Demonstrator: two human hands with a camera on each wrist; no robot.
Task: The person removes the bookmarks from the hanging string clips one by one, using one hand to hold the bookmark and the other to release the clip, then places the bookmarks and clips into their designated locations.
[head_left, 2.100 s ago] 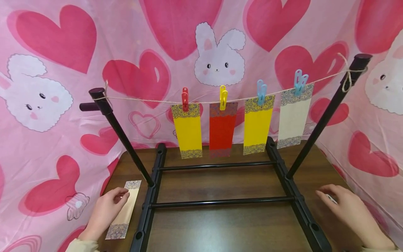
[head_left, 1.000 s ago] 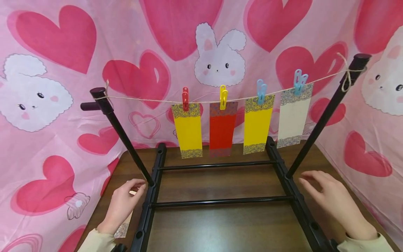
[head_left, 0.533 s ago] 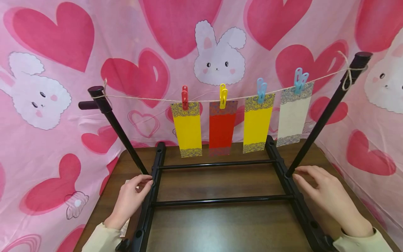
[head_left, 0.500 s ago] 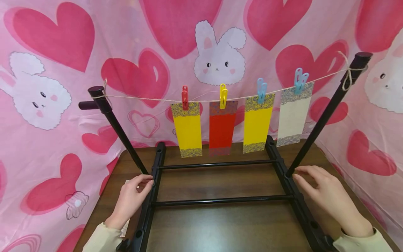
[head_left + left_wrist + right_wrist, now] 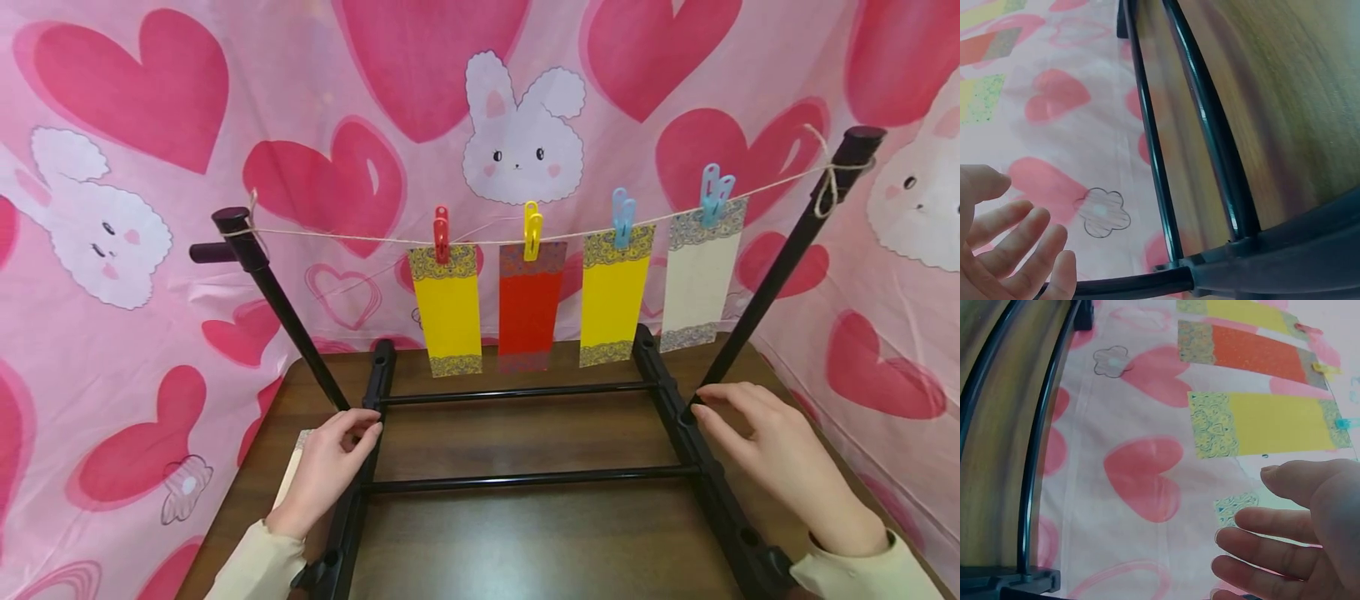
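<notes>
My left hand [image 5: 326,462] hovers by the foot of the left post [image 5: 288,325] of a black stand, its fingers loosely bent round nothing. By the right post [image 5: 780,283], my right hand [image 5: 776,467] has its thumb and fingers apart and holds nothing. Whether either hand touches the stand I cannot tell. Between the posts runs a string [image 5: 337,237]. On it, a red clothespin [image 5: 442,237] and a yellow clothespin [image 5: 532,233] hold a yellow card [image 5: 447,317] and a red card [image 5: 528,312]. Two blue clothespins [image 5: 623,221] hold another yellow card [image 5: 615,304] and a cream card [image 5: 700,283].
A cream card [image 5: 291,467] lies on the brown table [image 5: 540,542] left of the stand, partly behind my left hand. Two black crossbars [image 5: 532,481] join the stand's base rails. A pink cloth [image 5: 315,75] with hearts and rabbits hangs behind and at both sides.
My left hand has moved right and away from me, from over the loose card to the left rail. My right hand has moved left and forward to the right post. The hanging cards stay put.
</notes>
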